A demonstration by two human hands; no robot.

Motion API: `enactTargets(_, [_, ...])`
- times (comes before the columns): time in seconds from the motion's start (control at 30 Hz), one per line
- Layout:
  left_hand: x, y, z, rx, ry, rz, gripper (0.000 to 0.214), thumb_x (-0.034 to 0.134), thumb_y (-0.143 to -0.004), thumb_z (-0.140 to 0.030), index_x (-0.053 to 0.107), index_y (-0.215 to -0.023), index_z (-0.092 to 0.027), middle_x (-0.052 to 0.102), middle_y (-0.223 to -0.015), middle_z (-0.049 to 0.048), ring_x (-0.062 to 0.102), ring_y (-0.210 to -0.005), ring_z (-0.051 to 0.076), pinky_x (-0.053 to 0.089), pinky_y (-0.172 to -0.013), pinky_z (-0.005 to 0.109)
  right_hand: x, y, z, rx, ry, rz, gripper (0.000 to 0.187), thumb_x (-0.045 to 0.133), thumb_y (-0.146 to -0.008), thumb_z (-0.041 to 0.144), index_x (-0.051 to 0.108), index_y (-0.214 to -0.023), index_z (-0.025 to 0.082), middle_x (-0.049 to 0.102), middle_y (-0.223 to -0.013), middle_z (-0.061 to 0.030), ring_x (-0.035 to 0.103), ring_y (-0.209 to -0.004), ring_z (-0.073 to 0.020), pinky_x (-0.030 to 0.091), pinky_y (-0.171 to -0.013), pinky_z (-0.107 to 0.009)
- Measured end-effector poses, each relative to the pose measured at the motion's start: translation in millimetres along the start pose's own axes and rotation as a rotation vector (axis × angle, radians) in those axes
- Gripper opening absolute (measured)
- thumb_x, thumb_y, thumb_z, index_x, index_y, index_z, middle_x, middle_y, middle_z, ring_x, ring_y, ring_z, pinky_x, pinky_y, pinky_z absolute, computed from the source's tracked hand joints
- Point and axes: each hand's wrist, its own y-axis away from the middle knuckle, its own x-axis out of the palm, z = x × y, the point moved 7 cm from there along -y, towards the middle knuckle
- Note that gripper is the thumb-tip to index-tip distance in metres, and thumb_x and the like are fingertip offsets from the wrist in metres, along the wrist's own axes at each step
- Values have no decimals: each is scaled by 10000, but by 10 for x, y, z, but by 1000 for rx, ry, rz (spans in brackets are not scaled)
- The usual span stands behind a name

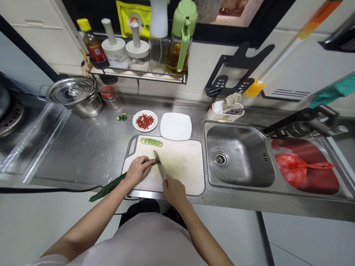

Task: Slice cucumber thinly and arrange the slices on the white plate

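A long green cucumber (110, 186) lies slantwise across the near left corner of the white cutting board (189, 165), its tail hanging past the counter edge. My left hand (139, 170) is closed over its upper part, fingertips close to the cut end. In my right hand (174, 190) is the handle of a knife (161, 169), whose blade meets the cucumber just beside those fingertips. A row of overlapping cucumber slices (152, 142) rests at the board's upper left. Behind the board stand a plate of chopped red pieces (145, 121) and a square white plate (176, 126).
Right of the board is a double sink (240, 156) with a red plastic bag (293, 170) in its far basin. Cucumber ends (122, 117), a red-lidded jar (110, 97) and a steel pot (77, 96) are to the left. A rack (139, 74) holds seasonings. A black cable (42, 189) runs along the front edge.
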Motion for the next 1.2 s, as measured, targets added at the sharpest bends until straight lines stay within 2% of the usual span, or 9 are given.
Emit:
enactTargets(0.77, [-9, -12, -6, 9, 56, -12, 326, 497, -930, -266, 642, -1221, -273, 610, -1028, 64, 543, -959, 197, 472, -858, 354, -91, -39, 76, -49, 31, 28, 357, 321, -967, 232, 597, -1170, 132, 697, -1050, -151, 652, -981, -248, 428, -770, -310])
enactTargets(1.2, [-3, -18, 3, -11, 80, 5, 324, 495, -932, -272, 644, -1220, -269, 609, -1029, 63, 546, -972, 194, 471, -883, 357, -122, -234, 189, -86, 13, -6, 346, 336, -957, 226, 578, -1182, 123, 699, -1028, -146, 650, -1000, -235, 443, -803, -306])
